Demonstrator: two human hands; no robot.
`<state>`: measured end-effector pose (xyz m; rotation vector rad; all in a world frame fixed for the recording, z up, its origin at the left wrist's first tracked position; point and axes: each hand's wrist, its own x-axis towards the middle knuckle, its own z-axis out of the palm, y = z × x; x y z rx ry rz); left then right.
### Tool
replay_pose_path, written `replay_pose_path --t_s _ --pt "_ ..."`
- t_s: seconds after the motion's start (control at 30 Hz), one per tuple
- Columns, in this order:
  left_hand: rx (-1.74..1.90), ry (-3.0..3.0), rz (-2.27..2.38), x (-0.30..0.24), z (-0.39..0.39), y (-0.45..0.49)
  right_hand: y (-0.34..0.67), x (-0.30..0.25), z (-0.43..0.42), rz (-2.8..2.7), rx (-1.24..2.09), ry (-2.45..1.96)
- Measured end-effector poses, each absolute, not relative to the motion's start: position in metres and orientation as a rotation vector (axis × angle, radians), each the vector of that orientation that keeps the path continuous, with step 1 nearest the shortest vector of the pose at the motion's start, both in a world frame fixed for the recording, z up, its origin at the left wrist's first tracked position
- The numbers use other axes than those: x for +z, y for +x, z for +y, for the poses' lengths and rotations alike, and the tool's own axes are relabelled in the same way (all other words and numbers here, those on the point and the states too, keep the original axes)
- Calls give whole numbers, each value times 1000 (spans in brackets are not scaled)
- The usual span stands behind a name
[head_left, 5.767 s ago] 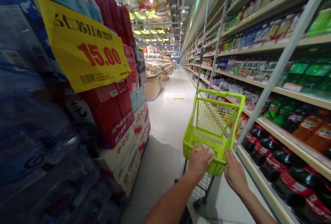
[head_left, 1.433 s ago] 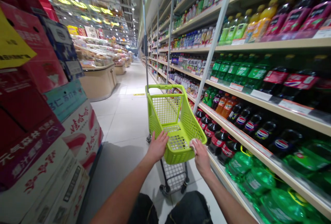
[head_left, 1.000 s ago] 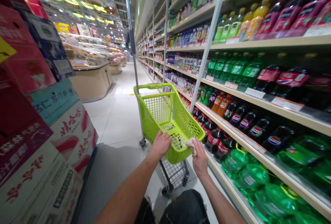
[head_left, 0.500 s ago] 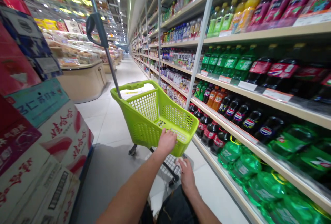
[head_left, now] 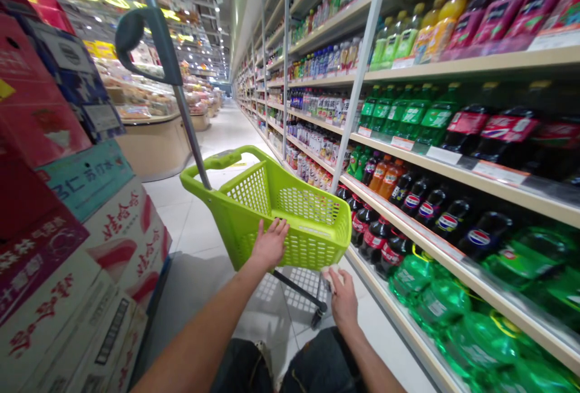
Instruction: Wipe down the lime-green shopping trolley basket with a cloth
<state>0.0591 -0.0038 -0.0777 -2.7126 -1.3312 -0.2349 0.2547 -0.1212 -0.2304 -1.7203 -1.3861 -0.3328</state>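
A lime-green shopping cart (head_left: 312,254) with a perforated basket stands in front of me, turned side-on. My left hand (head_left: 270,245) lies on the near side of its basket at the rim, fingers stretched out and a little apart. Below the basket's right corner, my right hand (head_left: 343,299) is closed on a small crumpled white cloth or tissue (head_left: 333,278). Whether that cloth touches the cart, I cannot tell. No goods show in the visible part of the basket.
Shelves of drink bottles (head_left: 426,116) line the right side, with large green bottles (head_left: 475,332) at the bottom. Stacked cartons (head_left: 122,224) stand close on the left. A grey pole handle (head_left: 151,42) rises from the cart. Further back is a rounded display counter (head_left: 156,145).
The cart has swung round, its handle end coming left and nearer. My left hand has shifted left along the basket, its fingers straighter. My right hand has moved slightly right, still with the white cloth.
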Motion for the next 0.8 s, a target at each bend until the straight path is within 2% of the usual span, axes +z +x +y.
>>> replay_pose_path --t_s 0.17,0.37,0.6,0.8 --pt "-299 -2614 -1433 -79 -5 55 274 -182 -97 -1324 -457 -1641" --pt "-213 -2697 -1380 -77 -8 52 256 -216 -89 -1472 -333 -1780" --pt "-205 -2707 -1368 -76 -12 54 248 -169 -63 -1427 -475 -1609" --pt "-253 -2708 -1345 -66 -15 39 239 -195 -69 -1621 -398 -1722"
